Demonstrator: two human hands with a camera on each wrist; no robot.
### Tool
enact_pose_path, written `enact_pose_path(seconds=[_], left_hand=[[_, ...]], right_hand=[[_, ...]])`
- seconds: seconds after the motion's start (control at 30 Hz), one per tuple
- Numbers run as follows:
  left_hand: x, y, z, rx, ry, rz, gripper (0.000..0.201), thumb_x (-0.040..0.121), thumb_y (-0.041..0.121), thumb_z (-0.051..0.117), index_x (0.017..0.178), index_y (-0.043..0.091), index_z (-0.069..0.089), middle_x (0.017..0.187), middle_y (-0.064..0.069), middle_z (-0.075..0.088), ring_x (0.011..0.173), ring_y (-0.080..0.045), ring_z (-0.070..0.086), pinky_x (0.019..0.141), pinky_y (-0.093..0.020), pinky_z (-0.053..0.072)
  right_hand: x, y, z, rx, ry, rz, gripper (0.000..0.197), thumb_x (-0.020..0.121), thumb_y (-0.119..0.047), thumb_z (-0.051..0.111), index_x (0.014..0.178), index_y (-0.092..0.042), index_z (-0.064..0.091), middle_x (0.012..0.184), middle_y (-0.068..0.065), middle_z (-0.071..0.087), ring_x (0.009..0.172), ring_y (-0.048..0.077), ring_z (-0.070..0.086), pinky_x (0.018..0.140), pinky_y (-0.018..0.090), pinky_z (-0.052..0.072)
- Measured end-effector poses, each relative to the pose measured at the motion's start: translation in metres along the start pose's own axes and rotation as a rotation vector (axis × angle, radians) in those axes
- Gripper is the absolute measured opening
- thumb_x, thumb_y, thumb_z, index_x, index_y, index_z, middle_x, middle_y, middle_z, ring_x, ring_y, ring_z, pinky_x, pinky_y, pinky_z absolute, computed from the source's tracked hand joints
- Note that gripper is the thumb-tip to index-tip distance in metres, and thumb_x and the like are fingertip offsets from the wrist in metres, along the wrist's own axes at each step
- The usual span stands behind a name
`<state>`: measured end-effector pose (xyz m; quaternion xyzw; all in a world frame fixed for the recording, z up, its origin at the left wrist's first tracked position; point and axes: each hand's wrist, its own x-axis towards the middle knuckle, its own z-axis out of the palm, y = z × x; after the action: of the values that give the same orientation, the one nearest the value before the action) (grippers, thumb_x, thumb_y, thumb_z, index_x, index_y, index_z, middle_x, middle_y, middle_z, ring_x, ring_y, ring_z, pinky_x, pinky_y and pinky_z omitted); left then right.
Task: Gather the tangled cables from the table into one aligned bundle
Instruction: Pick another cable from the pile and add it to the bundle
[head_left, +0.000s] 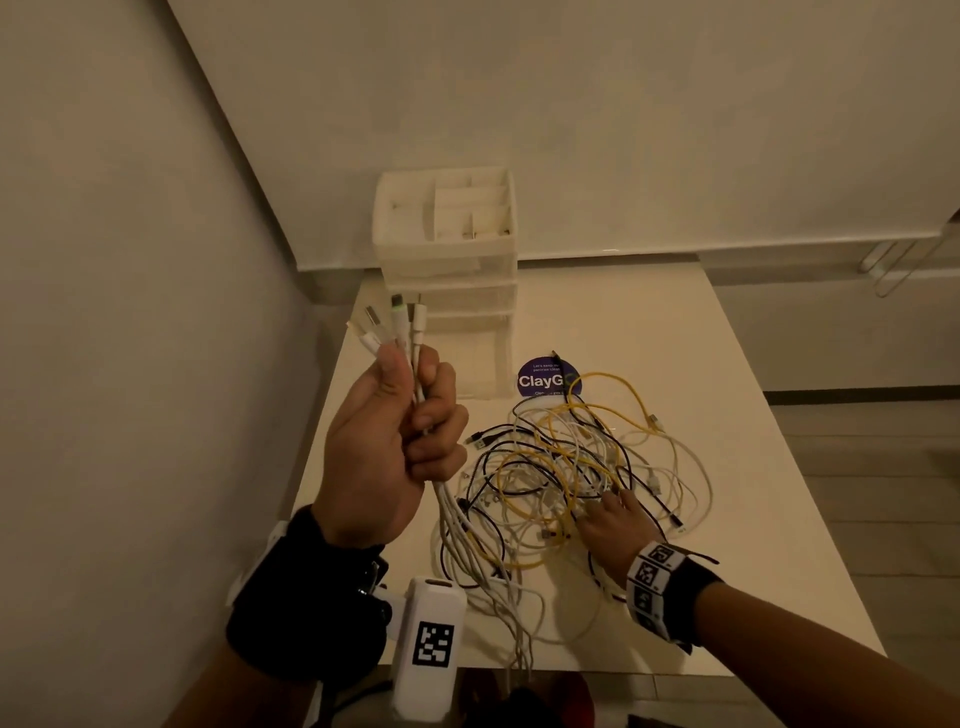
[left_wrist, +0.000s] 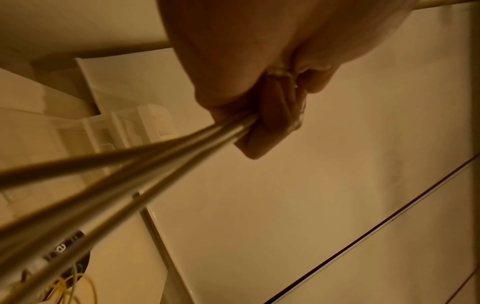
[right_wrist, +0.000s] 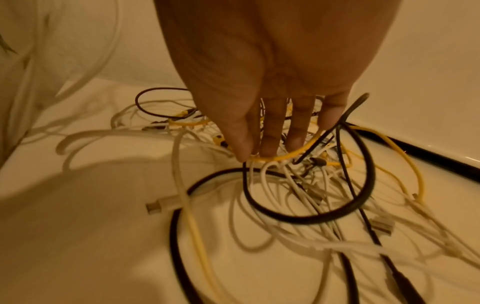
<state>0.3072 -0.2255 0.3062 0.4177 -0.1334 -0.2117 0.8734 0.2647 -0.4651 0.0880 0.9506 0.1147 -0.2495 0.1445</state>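
Note:
A tangle of white, yellow and black cables (head_left: 576, 467) lies on the white table (head_left: 753, 493). My left hand (head_left: 400, 441) is raised above the table's left edge and grips several white cables (head_left: 415, 384), their plugs (head_left: 395, 322) sticking up out of the fist. Those cables (left_wrist: 130, 181) run taut from the fist (left_wrist: 259, 115) down to the pile. My right hand (head_left: 613, 519) reaches into the tangle from the near side. Its straight fingers (right_wrist: 270, 139) touch a yellow cable (right_wrist: 285, 157) among white and black loops.
A white mesh drawer organiser (head_left: 447, 270) stands at the table's back left. A round purple ClayGo sticker (head_left: 545, 379) lies in front of it. Walls close in on the left and back. A chair frame (head_left: 893, 270) shows at far right.

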Motion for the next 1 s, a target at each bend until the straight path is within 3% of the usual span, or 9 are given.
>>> enact_pose_path(seconds=[0.23,0.37,0.43,0.47,0.57,0.67,0.73,0.87,1.0], left_hand=[[0.005,-0.005,0.002,0.112,0.075,-0.012,0.04,0.082,0.047,0.053,0.073,0.016,0.028,0.058,0.004,0.029,0.039,-0.005,0.02,0.037,-0.013,0.016],[0.013,-0.013,0.005,0.155,0.086,-0.021,0.041,0.087,0.044,0.048,0.074,0.016,0.022,0.059,0.002,0.027,0.036,-0.006,0.018,0.037,-0.014,0.012],[0.019,-0.017,0.008,0.197,0.088,-0.019,0.037,0.09,0.042,0.044,0.073,0.015,0.026,0.06,0.0,0.024,0.037,-0.005,0.017,0.038,-0.016,0.01],[0.022,-0.019,0.01,0.218,0.092,-0.018,0.036,0.091,0.041,0.043,0.073,0.015,0.026,0.061,-0.001,0.023,0.038,-0.006,0.017,0.038,-0.018,0.008],[0.031,-0.023,0.019,0.259,0.107,-0.001,0.033,0.091,0.041,0.046,0.082,0.011,0.036,0.061,0.0,0.024,0.041,-0.007,0.016,0.04,-0.022,0.009],[0.041,-0.027,0.032,0.302,0.132,0.017,0.039,0.085,0.044,0.058,0.094,0.008,0.045,0.064,-0.004,0.017,0.047,-0.013,0.011,0.042,-0.027,0.01],[0.046,-0.029,0.041,0.344,0.139,0.024,0.047,0.081,0.046,0.061,0.097,0.005,0.046,0.067,-0.009,0.016,0.05,-0.019,0.01,0.044,-0.03,0.011],[0.054,-0.035,0.052,0.465,0.098,0.085,0.036,0.092,0.039,0.053,0.084,0.006,0.043,0.054,0.007,0.042,0.041,-0.009,0.038,0.038,-0.022,0.034],[0.059,-0.038,0.051,0.529,0.119,0.093,0.024,0.092,0.035,0.048,0.084,0.012,0.05,0.057,0.01,0.053,0.051,-0.008,0.053,0.046,-0.022,0.045]], right_hand=[[-0.025,0.02,-0.037,0.023,0.002,0.014,0.042,0.091,-0.02,0.044,0.133,-0.014,0.046,0.138,0.01,0.042,0.129,0.032,0.037,0.111,0.054,0.015],[-0.063,0.053,-0.094,0.19,0.205,-0.044,0.023,0.091,-0.029,0.038,0.106,-0.024,0.055,0.102,-0.005,0.063,0.106,0.018,0.058,0.112,0.048,0.012],[-0.079,0.069,-0.121,0.546,0.33,-0.059,0.015,0.095,-0.023,0.041,0.089,-0.021,0.055,0.078,-0.004,0.061,0.085,0.017,0.06,0.107,0.029,0.024],[-0.084,0.075,-0.132,0.797,0.364,-0.055,0.015,0.096,-0.016,0.045,0.087,-0.018,0.056,0.071,0.0,0.06,0.077,0.021,0.059,0.097,0.024,0.034],[-0.092,0.081,-0.153,1.554,0.538,-0.203,0.008,0.095,-0.006,0.049,0.092,0.001,0.053,0.063,0.009,0.058,0.063,0.028,0.055,0.079,0.044,0.046],[-0.091,0.061,-0.169,1.931,0.596,-0.325,0.045,0.084,-0.036,0.067,0.099,0.003,0.051,0.067,0.008,0.053,0.057,0.026,0.05,0.062,0.035,0.048],[-0.088,0.039,-0.179,1.965,0.67,-0.346,0.046,0.08,-0.043,0.072,0.096,-0.003,0.056,0.073,0.011,0.058,0.056,0.027,0.051,0.056,0.032,0.047],[-0.083,0.007,-0.192,1.793,0.833,-0.289,0.008,0.094,-0.008,0.057,0.089,-0.002,0.056,0.077,0.011,0.069,0.054,0.022,0.059,0.054,0.03,0.047],[-0.081,0.003,-0.199,1.707,0.868,-0.186,0.011,0.092,-0.008,0.061,0.082,-0.008,0.058,0.069,0.006,0.069,0.05,0.015,0.061,0.05,0.021,0.046]])
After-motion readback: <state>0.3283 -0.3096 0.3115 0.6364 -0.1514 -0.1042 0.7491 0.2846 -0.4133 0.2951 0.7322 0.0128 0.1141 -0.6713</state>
